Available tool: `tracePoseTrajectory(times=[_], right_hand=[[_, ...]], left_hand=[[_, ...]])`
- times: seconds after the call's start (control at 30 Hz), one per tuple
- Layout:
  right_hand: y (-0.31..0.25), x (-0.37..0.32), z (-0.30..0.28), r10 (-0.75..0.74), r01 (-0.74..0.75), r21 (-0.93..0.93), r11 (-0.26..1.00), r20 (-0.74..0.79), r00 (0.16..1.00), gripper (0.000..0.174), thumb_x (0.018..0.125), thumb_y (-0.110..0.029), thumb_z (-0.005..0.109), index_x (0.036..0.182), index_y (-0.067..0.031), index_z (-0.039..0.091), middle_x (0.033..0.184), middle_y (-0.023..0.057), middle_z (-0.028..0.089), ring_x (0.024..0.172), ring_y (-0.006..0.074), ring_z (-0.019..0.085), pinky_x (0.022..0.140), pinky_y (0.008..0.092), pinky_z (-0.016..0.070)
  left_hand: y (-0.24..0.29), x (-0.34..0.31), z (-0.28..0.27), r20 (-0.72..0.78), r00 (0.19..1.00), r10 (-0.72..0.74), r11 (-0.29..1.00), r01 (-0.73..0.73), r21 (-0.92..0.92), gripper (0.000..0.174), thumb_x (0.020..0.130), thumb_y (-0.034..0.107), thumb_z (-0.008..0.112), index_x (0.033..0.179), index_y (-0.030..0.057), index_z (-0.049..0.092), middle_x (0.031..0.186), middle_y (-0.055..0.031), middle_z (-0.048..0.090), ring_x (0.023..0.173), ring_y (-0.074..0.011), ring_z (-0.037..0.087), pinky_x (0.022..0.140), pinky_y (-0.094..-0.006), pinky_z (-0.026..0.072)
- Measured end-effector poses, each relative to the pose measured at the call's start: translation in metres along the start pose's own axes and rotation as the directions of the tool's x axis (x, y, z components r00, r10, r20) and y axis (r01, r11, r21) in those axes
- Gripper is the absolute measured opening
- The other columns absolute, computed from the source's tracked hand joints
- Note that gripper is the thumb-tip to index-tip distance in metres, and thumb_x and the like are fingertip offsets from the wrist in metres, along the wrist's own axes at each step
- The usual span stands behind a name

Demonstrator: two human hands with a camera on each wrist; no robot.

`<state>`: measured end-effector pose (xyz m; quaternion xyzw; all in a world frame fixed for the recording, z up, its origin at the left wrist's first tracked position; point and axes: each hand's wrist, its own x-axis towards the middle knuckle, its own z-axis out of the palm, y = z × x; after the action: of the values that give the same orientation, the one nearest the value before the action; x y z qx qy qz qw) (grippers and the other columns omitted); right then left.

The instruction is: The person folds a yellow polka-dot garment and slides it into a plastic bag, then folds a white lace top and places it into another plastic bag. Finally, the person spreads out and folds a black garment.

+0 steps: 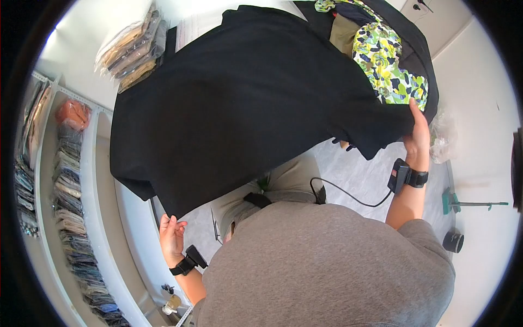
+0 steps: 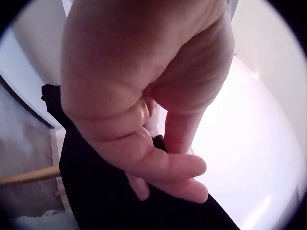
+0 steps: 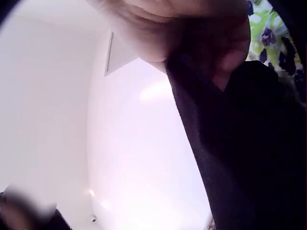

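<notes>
A large black shirt (image 1: pixel 234 103) is stretched sideways between the two hands, its lower edge hanging over the person's lap. At the lower left, my left hand (image 1: pixel 173 237) pinches a corner of it between thumb and fingertips. In the left wrist view, the curled fingers (image 2: pixel 177 165) partly hide that pinch, with black cloth below them. At the right, my right hand (image 1: pixel 418 133) grips the shirt near what looks like a sleeve, thumb pointing up. The right wrist view shows the cloth (image 3: pixel 259 143) hanging from under the palm, where the fingertips are hidden.
Behind the shirt lies a green, yellow and navy patterned garment (image 1: pixel 384 60) beside dark cloth. Bagged folded clothes (image 1: pixel 133 52) are stacked at the back left. A shelf unit (image 1: pixel 101 218) packed with clothes runs along the left. A cable (image 1: pixel 348 197) loops from the right wrist camera.
</notes>
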<state>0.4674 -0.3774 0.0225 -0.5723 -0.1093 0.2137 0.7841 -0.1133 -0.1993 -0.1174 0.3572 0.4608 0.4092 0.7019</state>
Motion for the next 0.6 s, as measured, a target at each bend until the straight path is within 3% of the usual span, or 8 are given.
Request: tracePoseTrajectory(times=[0.1,0.13,0.17,0.33,0.37,0.47,0.57,0.6], right_hand=[[0.033,0.010,-0.030,0.124,-0.122,-0.130,0.984,0.002,0.992,0.029,0.090,-0.028,0.059,0.102,-0.0017,0.063,0.096,0.0062,0.066,0.083,0.0146,0.063,0.071,0.0265,0.0493],[0.049,0.019,-0.047,0.163,-0.165,-0.283,0.945,-0.030,0.986,0.036,0.089,-0.032,0.060,0.101,0.0020,0.063,0.081,0.0042,0.066,0.065,0.0124,0.061,0.057,0.0249,0.0469],[0.055,0.019,-0.053,0.144,-0.142,-0.572,0.808,-0.043,0.989,0.039,0.087,-0.037,0.061,0.093,0.0017,0.065,0.068,-0.0009,0.061,0.051,0.0099,0.054,0.047,0.0247,0.0419],[0.089,0.018,-0.057,-0.083,0.028,-0.886,0.463,-0.012,0.996,0.047,0.083,-0.039,0.064,0.064,0.0038,0.059,0.050,0.0094,0.053,0.048,0.0180,0.052,0.047,0.0332,0.0400],[0.088,0.020,-0.057,-0.130,0.110,-0.974,0.197,0.085,0.988,0.037,0.082,-0.033,0.064,0.069,0.0015,0.059,0.058,0.0116,0.059,0.054,0.0221,0.057,0.053,0.0337,0.0441],[0.086,0.010,-0.033,-0.449,0.239,-0.914,0.327,0.072,0.890,0.016,0.082,-0.017,0.063,0.087,-0.0027,0.057,0.076,0.0128,0.065,0.068,0.0237,0.064,0.062,0.0336,0.0492],[0.083,0.006,0.003,-0.527,0.330,-0.855,0.401,0.079,0.846,0.027,0.084,-0.025,0.065,0.091,0.0000,0.058,0.076,0.0130,0.065,0.070,0.0227,0.064,0.063,0.0325,0.0491],[0.084,0.005,0.013,-0.491,0.265,-0.857,0.442,0.016,0.871,0.037,0.083,-0.034,0.066,0.093,0.0014,0.059,0.077,0.0134,0.065,0.071,0.0242,0.064,0.065,0.0331,0.0491]], left_hand=[[-0.008,0.005,0.001,-0.020,0.999,-0.045,0.999,0.045,0.003,0.009,0.090,0.008,0.055,0.099,0.0087,0.055,0.094,-0.0019,0.064,0.070,-0.0161,0.065,0.058,-0.0187,0.0489],[-0.012,0.008,0.001,-0.042,0.997,-0.064,0.998,0.065,0.014,0.010,0.089,0.006,0.055,0.098,0.0076,0.055,0.092,-0.0029,0.064,0.071,-0.0169,0.065,0.060,-0.0189,0.0496],[-0.016,0.012,0.001,-0.035,0.997,-0.067,0.998,0.067,0.013,0.010,0.089,0.006,0.055,0.098,0.0076,0.055,0.092,-0.0029,0.064,0.071,-0.0169,0.065,0.060,-0.0189,0.0496],[-0.026,0.035,0.009,-0.140,0.988,-0.069,0.996,0.075,0.038,0.015,0.083,-0.001,0.052,0.097,0.0048,0.054,0.088,-0.0061,0.062,0.073,-0.0183,0.064,0.061,-0.0201,0.0503],[-0.027,0.036,0.011,-0.126,0.989,-0.072,0.996,0.077,0.035,0.015,0.083,-0.001,0.052,0.097,0.0048,0.054,0.088,-0.0061,0.062,0.073,-0.0183,0.064,0.061,-0.0201,0.0503],[-0.026,0.036,0.016,-0.173,0.985,-0.008,0.998,0.019,0.065,0.019,0.082,-0.003,0.051,0.099,0.0039,0.054,0.089,-0.0066,0.062,0.070,-0.0166,0.062,0.062,-0.0203,0.0503],[-0.026,0.036,0.010,-0.148,0.986,-0.080,0.990,0.096,0.103,0.025,0.081,-0.004,0.050,0.105,0.0010,0.055,0.090,-0.0058,0.062,0.070,-0.0141,0.060,0.063,-0.0213,0.0501],[-0.025,0.035,0.010,-0.167,0.982,-0.087,0.987,0.107,0.117,0.023,0.082,-0.003,0.049,0.104,0.0004,0.056,0.091,-0.0055,0.063,0.073,-0.0134,0.059,0.067,-0.0226,0.0497]])
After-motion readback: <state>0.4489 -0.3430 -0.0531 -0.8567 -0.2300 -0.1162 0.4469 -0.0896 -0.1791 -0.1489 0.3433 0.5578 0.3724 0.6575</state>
